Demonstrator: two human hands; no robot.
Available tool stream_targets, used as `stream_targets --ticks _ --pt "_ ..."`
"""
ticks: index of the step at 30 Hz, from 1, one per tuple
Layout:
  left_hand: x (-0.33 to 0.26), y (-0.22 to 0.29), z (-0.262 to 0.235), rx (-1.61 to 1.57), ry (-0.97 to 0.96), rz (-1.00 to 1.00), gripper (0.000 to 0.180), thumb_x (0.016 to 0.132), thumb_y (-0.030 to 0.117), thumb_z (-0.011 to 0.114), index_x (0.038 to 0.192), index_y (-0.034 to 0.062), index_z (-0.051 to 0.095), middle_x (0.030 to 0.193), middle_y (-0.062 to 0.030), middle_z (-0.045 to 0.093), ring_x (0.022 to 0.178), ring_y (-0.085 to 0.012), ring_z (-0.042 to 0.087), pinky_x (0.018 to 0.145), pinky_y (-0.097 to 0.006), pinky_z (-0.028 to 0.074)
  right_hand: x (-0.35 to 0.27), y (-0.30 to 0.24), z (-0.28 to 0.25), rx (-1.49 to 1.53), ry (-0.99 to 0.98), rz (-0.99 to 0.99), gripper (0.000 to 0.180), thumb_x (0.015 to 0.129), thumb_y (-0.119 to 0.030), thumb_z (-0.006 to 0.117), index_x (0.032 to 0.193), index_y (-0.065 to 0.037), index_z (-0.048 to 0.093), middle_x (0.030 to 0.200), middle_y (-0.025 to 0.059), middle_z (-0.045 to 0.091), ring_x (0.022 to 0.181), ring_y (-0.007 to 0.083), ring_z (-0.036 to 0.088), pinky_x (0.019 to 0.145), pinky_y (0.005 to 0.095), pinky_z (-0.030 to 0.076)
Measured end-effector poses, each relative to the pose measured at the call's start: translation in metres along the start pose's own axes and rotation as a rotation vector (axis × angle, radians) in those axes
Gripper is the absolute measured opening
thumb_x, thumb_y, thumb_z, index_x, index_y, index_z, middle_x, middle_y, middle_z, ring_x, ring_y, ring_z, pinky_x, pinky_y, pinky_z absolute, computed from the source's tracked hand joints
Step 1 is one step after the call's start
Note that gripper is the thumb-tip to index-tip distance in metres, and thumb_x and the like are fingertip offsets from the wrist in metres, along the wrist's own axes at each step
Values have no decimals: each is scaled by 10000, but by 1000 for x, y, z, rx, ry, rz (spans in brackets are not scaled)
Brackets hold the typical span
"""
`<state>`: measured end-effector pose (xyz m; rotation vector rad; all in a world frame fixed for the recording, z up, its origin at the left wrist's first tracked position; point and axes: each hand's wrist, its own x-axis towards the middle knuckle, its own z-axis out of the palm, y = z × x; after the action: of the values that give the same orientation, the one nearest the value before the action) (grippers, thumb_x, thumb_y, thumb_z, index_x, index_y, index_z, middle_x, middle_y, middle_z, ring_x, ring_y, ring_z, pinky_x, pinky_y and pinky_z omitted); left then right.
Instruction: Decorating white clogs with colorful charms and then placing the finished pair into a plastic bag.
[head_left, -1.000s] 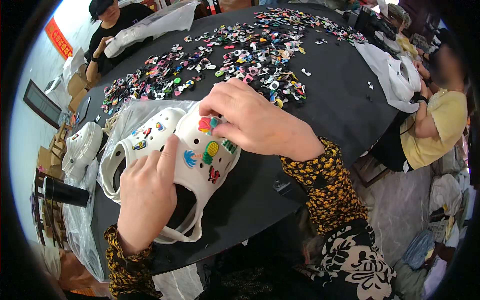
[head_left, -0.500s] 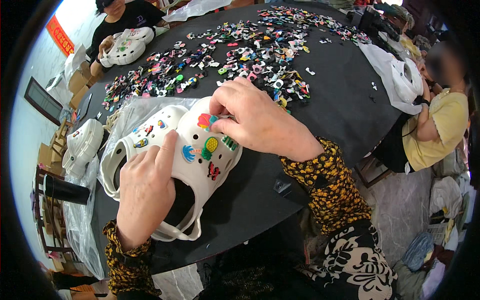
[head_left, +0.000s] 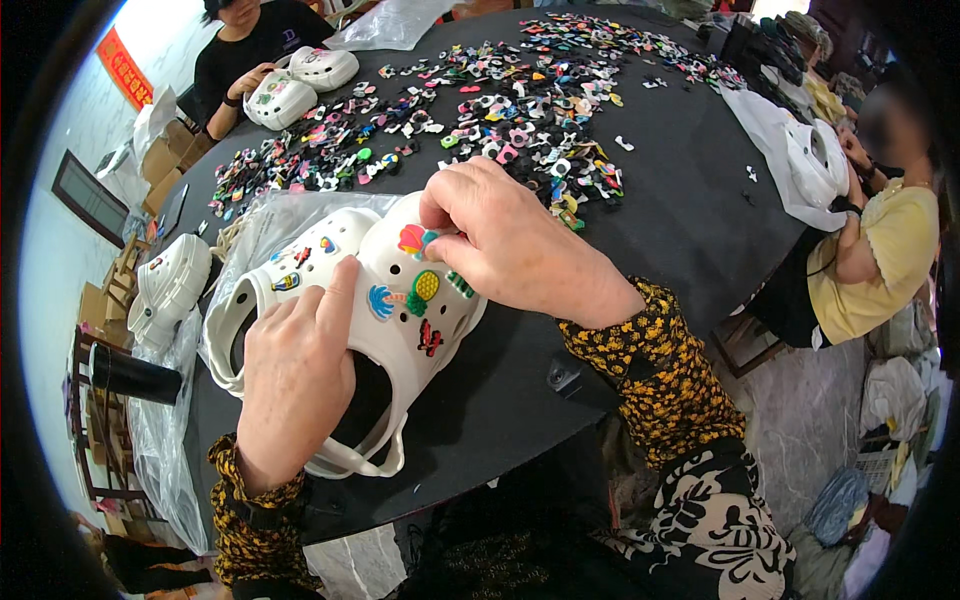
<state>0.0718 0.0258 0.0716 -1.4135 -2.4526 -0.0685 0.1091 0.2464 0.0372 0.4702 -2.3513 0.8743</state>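
A pair of white clogs lies side by side before me on the dark table. My left hand (head_left: 300,380) holds the nearer clog (head_left: 400,343) by its opening, index finger stretched along the upper; the thumb is hidden. At that clog's toe, my right hand (head_left: 520,242) pinches a red tulip-like shoe charm (head_left: 411,238) between thumb and fingers. Below it sit a pineapple charm (head_left: 426,285), a blue palm tree charm (head_left: 381,301) and a red-and-black charm (head_left: 430,338). Several small charms also dot the other clog (head_left: 342,226), partly behind my left hand.
Loose charms (head_left: 520,110) are heaped across the table (head_left: 690,190). Another white clog pair (head_left: 170,290) stands at the left beside a black cylinder (head_left: 135,374) and clear plastic (head_left: 165,450). Co-workers handle white clogs (head_left: 282,98) at upper left and a white clog (head_left: 812,165) at right.
My hands stay nearly in place on the clog and charm. The upper-left co-worker's clogs have shifted right and turned, now showing as two separate shoes.
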Motion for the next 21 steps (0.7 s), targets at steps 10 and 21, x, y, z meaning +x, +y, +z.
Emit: stream_targets --ticks 10,21 --pt "0 1 2 34 5 4 567 657 -41 532 1221 -30 475 789 -139 566 731 -301 591 668 -381 466 -1 -2 10 11 134 2 166 751 -34 626 889 1 542 806 114 572 764 260 544 706 361 448" --pt "-1 -4 4 73 3 31 529 697 -19 529 1223 -40 470 773 -130 563 717 -289 597 666 -388 464 2 11 14 -61 145 -170 178 725 -1 640 898 -19 607 820 94 578 796 252 536 728 342 440"
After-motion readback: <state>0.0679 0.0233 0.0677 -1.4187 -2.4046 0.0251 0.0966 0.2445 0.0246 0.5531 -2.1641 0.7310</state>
